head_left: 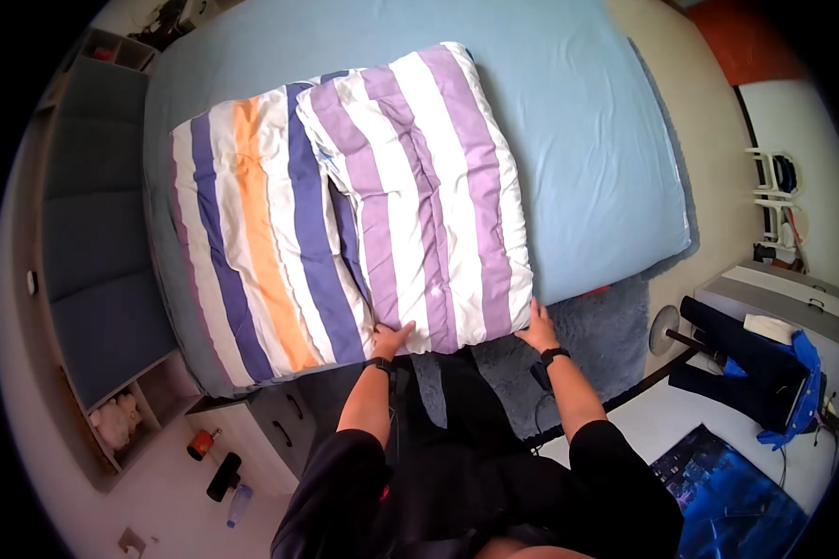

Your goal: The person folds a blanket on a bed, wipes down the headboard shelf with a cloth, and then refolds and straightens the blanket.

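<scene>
A striped quilt [492, 186] lies on the bed, with its right part folded over to the left. The folded part shows purple and white stripes; the part to the left has orange, navy and white ones. My left hand [391, 339] grips the near edge of the fold, thumb on top and the other fingers hidden beneath the cloth. At the near right corner, my right hand [538, 330] is closed on the quilt's edge, its fingers partly hidden. Both arms reach forward, and each wrist wears a dark band.
A light blue sheet [587, 168] covers the bed. The padded headboard [103, 238] stands at left. A nightstand [261, 438] carries a bottle [240, 505] and other items. On the right are a fan [664, 330], dark trousers [746, 359] and a grey rug [587, 359].
</scene>
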A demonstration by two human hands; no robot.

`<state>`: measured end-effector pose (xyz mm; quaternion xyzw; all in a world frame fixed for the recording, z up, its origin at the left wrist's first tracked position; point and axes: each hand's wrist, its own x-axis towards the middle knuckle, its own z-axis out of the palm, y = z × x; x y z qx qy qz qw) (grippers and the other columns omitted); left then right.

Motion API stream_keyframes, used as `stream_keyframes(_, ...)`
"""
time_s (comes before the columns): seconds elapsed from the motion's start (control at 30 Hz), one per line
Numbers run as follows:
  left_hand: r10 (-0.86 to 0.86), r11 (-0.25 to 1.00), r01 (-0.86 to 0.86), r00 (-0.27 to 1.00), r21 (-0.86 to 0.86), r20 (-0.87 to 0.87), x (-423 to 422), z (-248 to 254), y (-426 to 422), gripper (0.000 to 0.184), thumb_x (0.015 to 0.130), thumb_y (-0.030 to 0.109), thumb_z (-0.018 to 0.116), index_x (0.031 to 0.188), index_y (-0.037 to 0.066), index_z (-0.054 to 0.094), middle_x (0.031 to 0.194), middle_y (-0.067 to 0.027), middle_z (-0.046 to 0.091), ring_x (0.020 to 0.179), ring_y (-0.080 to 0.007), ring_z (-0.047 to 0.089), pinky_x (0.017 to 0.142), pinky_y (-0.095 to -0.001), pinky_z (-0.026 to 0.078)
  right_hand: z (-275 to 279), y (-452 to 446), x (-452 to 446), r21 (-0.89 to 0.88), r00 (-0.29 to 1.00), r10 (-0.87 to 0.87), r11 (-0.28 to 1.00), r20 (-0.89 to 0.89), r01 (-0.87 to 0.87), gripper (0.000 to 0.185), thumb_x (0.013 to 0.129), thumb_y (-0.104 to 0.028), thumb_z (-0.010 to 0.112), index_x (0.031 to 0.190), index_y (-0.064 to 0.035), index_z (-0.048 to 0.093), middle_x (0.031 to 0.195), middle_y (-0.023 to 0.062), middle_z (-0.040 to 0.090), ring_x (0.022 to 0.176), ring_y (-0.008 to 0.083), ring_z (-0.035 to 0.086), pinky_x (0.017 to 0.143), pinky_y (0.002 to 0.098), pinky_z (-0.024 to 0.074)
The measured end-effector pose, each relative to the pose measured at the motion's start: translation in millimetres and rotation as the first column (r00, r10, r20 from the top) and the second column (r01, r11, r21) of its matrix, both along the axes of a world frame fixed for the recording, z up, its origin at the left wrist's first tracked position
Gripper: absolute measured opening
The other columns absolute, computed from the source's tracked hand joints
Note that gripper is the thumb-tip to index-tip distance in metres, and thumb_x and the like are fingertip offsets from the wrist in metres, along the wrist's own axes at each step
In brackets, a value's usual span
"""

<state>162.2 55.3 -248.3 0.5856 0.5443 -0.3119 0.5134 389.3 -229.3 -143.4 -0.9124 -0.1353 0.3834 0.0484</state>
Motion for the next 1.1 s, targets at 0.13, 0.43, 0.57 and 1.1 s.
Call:
stream_keyframes(0.13, 0.337, 0.933, -0.283, 0.904, 0.224, -0.262, 37, 24, -11, 0.118, 0.051, 0.048, 0.081, 0.133, -0.004, 0.014, 0.128, -0.0254, 0.034, 0.114, -0.0366, 0.044, 0.092, -0.0392, 0.042, -42, 22, 11, 0.367, 0.993, 0.012, 0.930, -0.121, 0.033, 0.079, 0.072, -0.021, 0.068, 0.137, -0.0062, 0.025, 0.122, 0.0277, 0.045, 0.109, 0.0386, 0.048, 0.091, 0.0398, 0.0403)
stream_keyframes(0.43, -0.022, 0.954, -0.071, 0.953, 0.291, 0.303, 30, 126, 16, 0.060, 0.063, 0.036, 0.070, 0.104, -0.005, 0.053, 0.097, -0.0259, 0.061, 0.094, -0.0363, 0.059, 0.078, -0.0396, 0.046, 13, 20, 37, 0.490, 0.972, 0.042, 0.868, -0.231, 0.079, 0.043, 0.083, -0.014, 0.055, 0.124, -0.0023, 0.046, 0.096, 0.0121, 0.061, 0.084, 0.0219, 0.059, 0.076, 0.0318, 0.0464)
stream_keyframes(0.57, 0.088, 0.965, -0.121, 0.985, 0.232, 0.149, -36, 92, -2, 0.047, 0.066, 0.030, 0.067, 0.097, -0.004, 0.057, 0.092, -0.0233, 0.063, 0.091, -0.0356, 0.060, 0.076, -0.0396, 0.047, 35, 32, 54, 0.474, 0.971, -0.056, 0.865, -0.232, 0.163, 0.038, 0.083, -0.010, 0.053, 0.120, -0.0016, 0.049, 0.088, 0.0080, 0.062, 0.078, 0.0176, 0.059, 0.072, 0.0293, 0.0464)
stream_keyframes(1.1, -0.147, 0.843, -0.059, 0.931, 0.535, 0.333, 91, 45, 93, 0.083, 0.068, 0.035, 0.070, 0.133, 0.000, 0.032, 0.124, -0.0267, 0.038, 0.109, -0.0436, 0.042, 0.093, -0.0450, 0.037, 13, 533, 109, 0.383, 0.652, 0.350, 0.590, 0.673, -0.711, 0.078, 0.075, -0.043, 0.063, 0.133, -0.0013, 0.031, 0.131, 0.0260, 0.036, 0.111, 0.0422, 0.043, 0.092, 0.0427, 0.0400)
